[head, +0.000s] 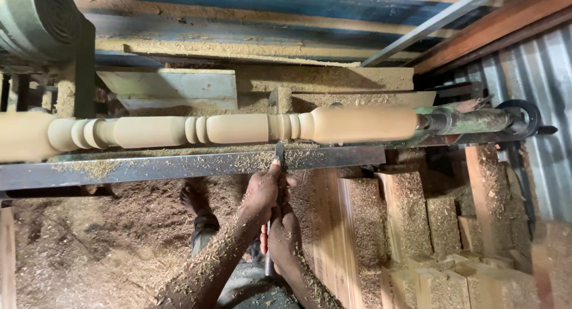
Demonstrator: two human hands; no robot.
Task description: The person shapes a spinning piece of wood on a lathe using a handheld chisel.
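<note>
Spindle (238, 129) is lying across the lathe, blurred as if spinning. Both hands, left (260, 196) and right (283, 237), are clamping fingers round a chisel (278, 166) on the tool rest (179, 166), tip pointing twelve o'clock, seemingly cutting beads; steady pressure needed next.

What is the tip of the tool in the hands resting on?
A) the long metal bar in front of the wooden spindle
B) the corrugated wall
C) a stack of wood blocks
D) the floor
A: both hands, left hand and right hand, grip the chisel, whose tip lies across the sawdust-covered metal bar just below the turned wooden spindle.
</note>
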